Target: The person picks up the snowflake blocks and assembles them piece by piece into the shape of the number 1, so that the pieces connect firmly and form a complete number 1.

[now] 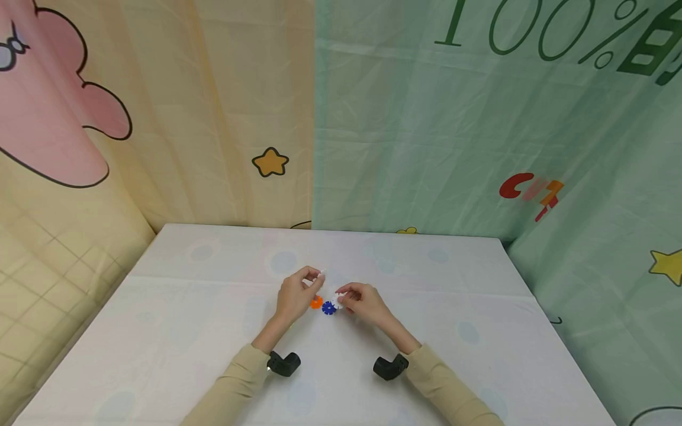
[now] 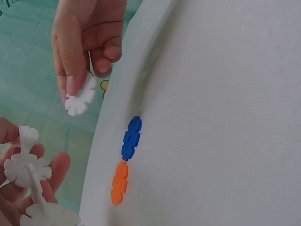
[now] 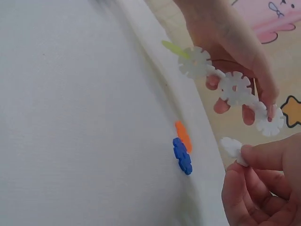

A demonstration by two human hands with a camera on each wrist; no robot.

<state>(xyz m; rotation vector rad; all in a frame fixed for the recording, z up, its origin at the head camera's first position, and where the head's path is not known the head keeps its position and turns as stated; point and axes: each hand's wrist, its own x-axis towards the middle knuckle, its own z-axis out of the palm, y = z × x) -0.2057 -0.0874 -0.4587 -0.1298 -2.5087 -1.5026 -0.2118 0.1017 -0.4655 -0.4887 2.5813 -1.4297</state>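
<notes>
My left hand point(image 1: 295, 294) holds a chain of interlocked white snowflake discs point(image 3: 235, 88). A yellow-green disc point(image 3: 174, 48), seen edge-on in the right wrist view, joins the chain's far end. Between thumb and fingers, my right hand point(image 1: 369, 305) pinches a single white snowflake disc point(image 2: 81, 101), apart from the chain. On the table below lie a blue snowflake disc point(image 1: 328, 307) and an orange snowflake disc point(image 1: 317, 302), side by side. In the head view the fingers hide most of the chain.
A white cloth with pale spots covers the table point(image 1: 341, 373). Patterned curtains point(image 1: 405, 130) hang behind its far edge and along the sides. Black wrist cameras point(image 1: 391, 367) sit at both cuffs, close above the tabletop.
</notes>
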